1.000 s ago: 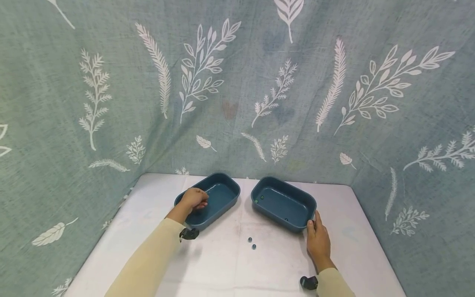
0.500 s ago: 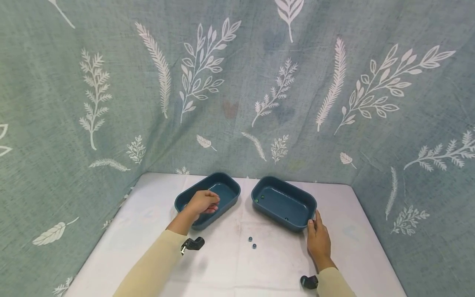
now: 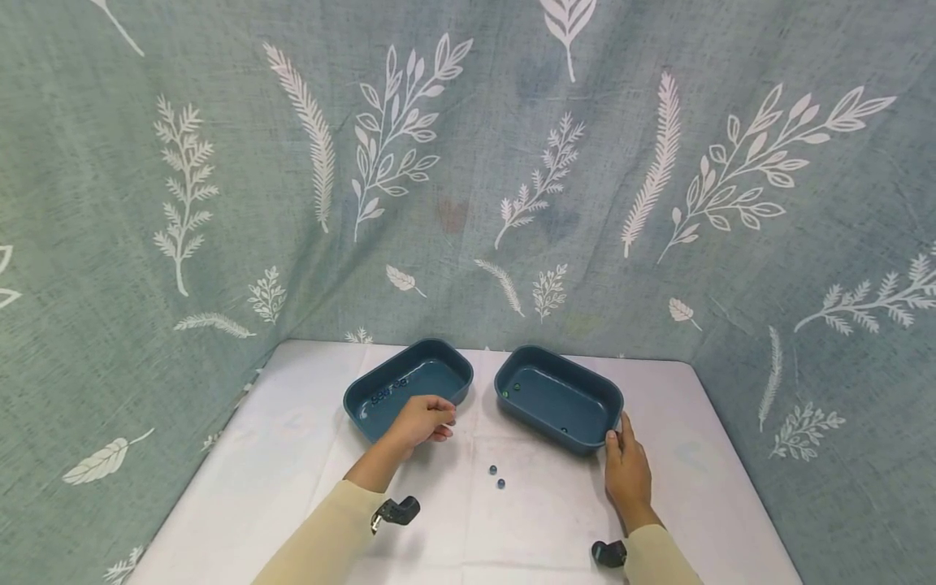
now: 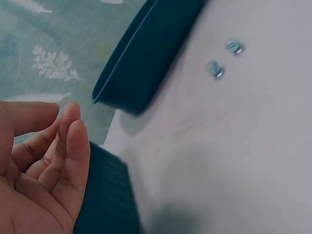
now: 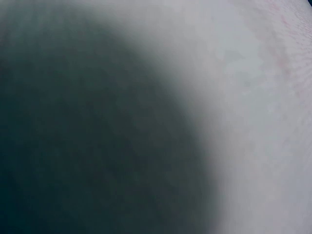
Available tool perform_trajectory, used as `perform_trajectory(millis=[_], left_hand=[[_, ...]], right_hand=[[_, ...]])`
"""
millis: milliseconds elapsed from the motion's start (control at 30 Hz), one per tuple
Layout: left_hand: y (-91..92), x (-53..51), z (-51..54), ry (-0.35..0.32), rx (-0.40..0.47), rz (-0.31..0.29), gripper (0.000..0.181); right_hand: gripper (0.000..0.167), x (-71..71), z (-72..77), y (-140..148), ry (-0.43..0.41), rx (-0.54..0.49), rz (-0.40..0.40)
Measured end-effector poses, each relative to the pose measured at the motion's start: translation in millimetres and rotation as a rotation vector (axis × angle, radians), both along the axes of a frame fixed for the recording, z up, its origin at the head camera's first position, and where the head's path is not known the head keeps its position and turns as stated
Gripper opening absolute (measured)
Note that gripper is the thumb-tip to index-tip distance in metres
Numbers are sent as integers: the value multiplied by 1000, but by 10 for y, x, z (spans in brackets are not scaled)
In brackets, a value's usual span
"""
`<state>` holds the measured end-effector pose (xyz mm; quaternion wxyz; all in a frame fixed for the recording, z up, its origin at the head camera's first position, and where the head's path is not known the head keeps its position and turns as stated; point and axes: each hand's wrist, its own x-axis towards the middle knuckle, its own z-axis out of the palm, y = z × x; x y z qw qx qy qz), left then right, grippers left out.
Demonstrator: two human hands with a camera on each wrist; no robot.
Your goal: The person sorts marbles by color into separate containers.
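Observation:
My left hand (image 3: pixel 424 421) hovers over the near right side of the left blue tub (image 3: pixel 439 378), fingers loosely bent and nothing between them. In the left wrist view its thumb and fingertips (image 4: pixel 77 139) stand apart. Several dark marbles (image 3: pixel 381 396) lie inside that tub. At the near right corner of the right blue tub (image 3: pixel 559 394), my right hand (image 3: pixel 629 471) holds the wall with thumb and fingers. Two green marbles (image 3: pixel 516 387) and a dark marble (image 3: pixel 564 431) are in it. Two bluish marbles (image 3: pixel 493 470) lie on the table between the hands. Only blur fills the right wrist view.
A white cloth (image 3: pixel 468 544) covers the table. Leaf-patterned fabric (image 3: pixel 468 203) hangs behind and on both sides, close to the far rims of the tubs. A narrow gap of cloth separates the two tubs.
My left hand has moved right and toward me, out of the left tub, uncovering the marbles in it. The right hand and both loose marbles have stayed in place.

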<state>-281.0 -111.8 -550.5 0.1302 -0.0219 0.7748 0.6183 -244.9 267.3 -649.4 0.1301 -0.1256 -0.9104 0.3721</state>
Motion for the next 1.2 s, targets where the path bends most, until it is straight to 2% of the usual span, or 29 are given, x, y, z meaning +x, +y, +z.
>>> perform_trajectory(millis=[133, 333, 467, 800, 1000, 1200], left_hand=[[58, 51, -71, -10, 12, -34, 19], [156, 101, -276, -38, 18, -84, 17], [227, 160, -375, -44, 16, -115, 14], [390, 321, -436, -77, -3, -145, 13], [475, 355, -476, -88, -19, -169, 11], [549, 369, -548, -73, -32, -169, 12]], right_hand=[[63, 8, 1, 1, 18, 2, 5], [62, 10, -13, 11, 25, 8, 6], [62, 2, -20, 10, 20, 11, 2], [62, 3, -17, 20, 53, 20, 15], [62, 12, -2, 16, 54, 19, 19], [63, 32, 0, 7, 60, 12, 21]])
